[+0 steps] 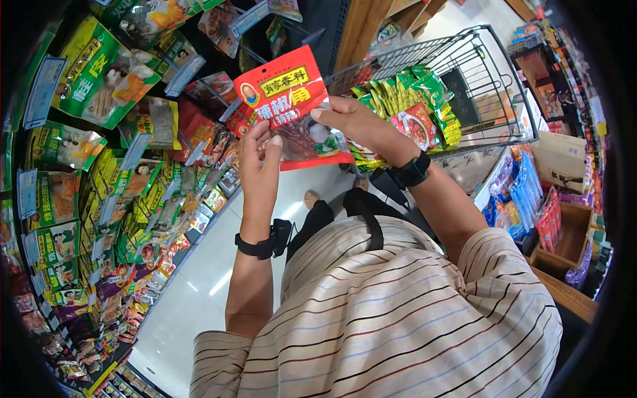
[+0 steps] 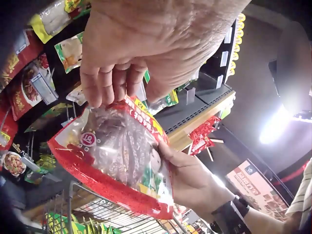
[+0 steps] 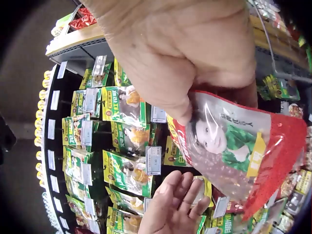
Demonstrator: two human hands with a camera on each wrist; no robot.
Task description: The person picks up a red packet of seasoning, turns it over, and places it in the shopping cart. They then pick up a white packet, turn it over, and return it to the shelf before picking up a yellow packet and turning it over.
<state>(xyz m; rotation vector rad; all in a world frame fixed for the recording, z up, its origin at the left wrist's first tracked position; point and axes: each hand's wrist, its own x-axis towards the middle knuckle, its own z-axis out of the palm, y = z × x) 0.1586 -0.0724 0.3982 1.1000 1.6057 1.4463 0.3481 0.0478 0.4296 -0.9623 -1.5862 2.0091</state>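
My right hand [image 1: 365,126] pinches the right side of a red packet of dried chillies [image 1: 279,86], thumb on its front. The packet has a clear window showing dark red pods and a small portrait. At its lower left, my left hand [image 1: 260,166] is held close, its fingers overlapping the edge in the head view. In the right wrist view the left hand [image 3: 173,207] shows a turned-up palm with loosely bent fingers, apart from the packet [image 3: 229,146]. The left wrist view has those fingers hanging over the packet's window [image 2: 122,146].
On the left, a shelf rack holds many hanging spice packets [image 1: 106,73] with price tags [image 1: 43,93]. A wire shopping cart [image 1: 497,139] stands ahead to the right, loaded with green and yellow packets [image 1: 424,89]. Beyond it are blue bags [image 1: 524,186] and a wooden bin [image 1: 570,229].
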